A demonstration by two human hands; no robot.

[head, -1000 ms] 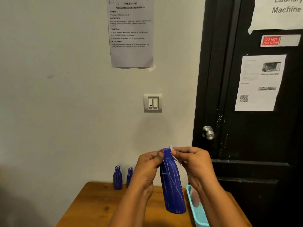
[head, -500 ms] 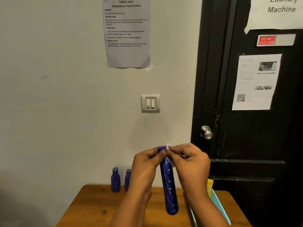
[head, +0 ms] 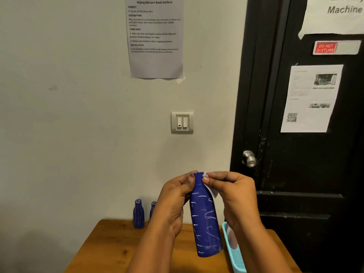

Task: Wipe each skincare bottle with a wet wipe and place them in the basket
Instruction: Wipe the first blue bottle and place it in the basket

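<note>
A tall blue bottle (head: 205, 219) with white scratch marks is held upright in the air above the table. My left hand (head: 174, 198) grips its neck from the left. My right hand (head: 231, 191) pinches a small white wet wipe (head: 210, 189) against the right side of the neck. Two smaller blue bottles stand at the back of the wooden table (head: 110, 249) by the wall: one (head: 138, 213) in full view, the other (head: 153, 208) partly hidden behind my left hand. A light blue basket (head: 234, 259) sits at the table's right side, mostly hidden by my right forearm.
A black door with a metal knob (head: 249, 159) stands right of the table. A light switch (head: 182, 122) and a printed sheet (head: 155, 36) hang on the wall behind.
The bottle tilted and turned slightly in my hands while the wipe stayed at its neck. The camera view shifted a little; both hands remain on the bottle.
</note>
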